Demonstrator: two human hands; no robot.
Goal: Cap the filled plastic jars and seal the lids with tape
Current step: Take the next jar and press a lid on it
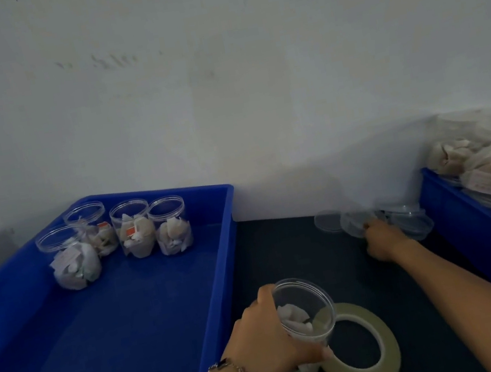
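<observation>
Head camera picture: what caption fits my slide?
Left hand grips an uncapped clear plastic jar while right hand reaches for clear lids.

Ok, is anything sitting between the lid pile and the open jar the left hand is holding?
Nothing visible blocks that path. The right hand is at the clear lids by the wall; the left hand holds the uncapped jar. Only bare dark mat lies between them. The tape roll sits beside the jar, below that line.

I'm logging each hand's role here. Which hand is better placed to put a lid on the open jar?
The right hand. It already reaches among the clear lids near the wall, while the left hand is busy gripping the open jar beside the tape roll.
</observation>
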